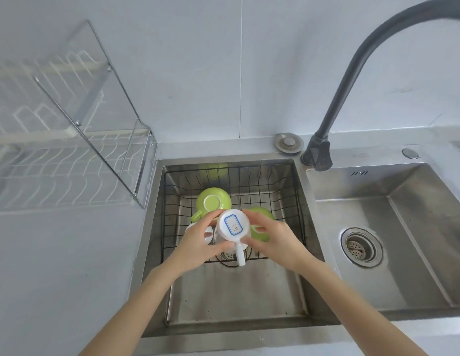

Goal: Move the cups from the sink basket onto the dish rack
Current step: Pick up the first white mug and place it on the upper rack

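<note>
A white cup (233, 226) is upside down, with a blue-framed label on its base and its handle toward me. My left hand (202, 240) grips its left side and my right hand (272, 233) its right side, above the black wire sink basket (288, 191). In the basket an upturned green cup (213, 202) lies at the back left. A second green cup (262, 233) shows behind my right hand. Another white cup (209, 233) is partly hidden under my left hand. The white wire dish rack (59, 168) stands on the counter at the left.
A clear panel (95, 98) in a metal frame stands between the rack and the left sink. A dark curved faucet (352, 80) rises behind the sinks. The right sink basin (403, 227) has a drain strainer (361, 246). A metal cap (288, 142) lies on the ledge.
</note>
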